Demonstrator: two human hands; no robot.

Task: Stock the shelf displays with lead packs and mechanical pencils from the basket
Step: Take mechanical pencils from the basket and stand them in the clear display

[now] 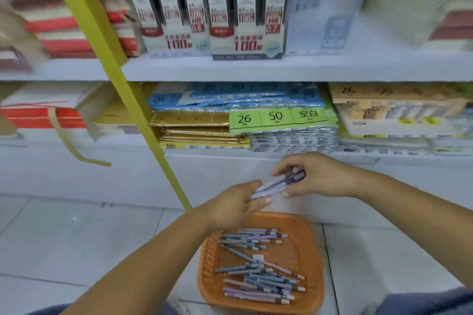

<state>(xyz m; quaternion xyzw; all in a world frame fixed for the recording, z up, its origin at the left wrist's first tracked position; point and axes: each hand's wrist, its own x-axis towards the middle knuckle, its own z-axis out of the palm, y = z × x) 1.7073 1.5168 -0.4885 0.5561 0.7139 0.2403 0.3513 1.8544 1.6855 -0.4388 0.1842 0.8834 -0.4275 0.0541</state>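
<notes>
An orange basket (pixel 304 227) sits on the tiled floor and holds several blue and lilac mechanical pencils (pixel 258 276). Above it both hands hold one small bunch of lilac pencils (pixel 277 183). My left hand (pixel 235 204) grips the bunch's lower end. My right hand (pixel 317 176) pinches its upper end near the dark clips. On the upper shelf stand lead pack display boxes (pixel 210 15) marked 100, and beside them a pale pencil display box (pixel 322 7).
A yellow upright strip (pixel 112 64) crosses the shelves diagonally on the left. The lower shelf (pixel 230 156) carries stacks of blue, gold, green and silver flat packs. Red and white boxes fill the left shelves. White floor tiles surround the basket.
</notes>
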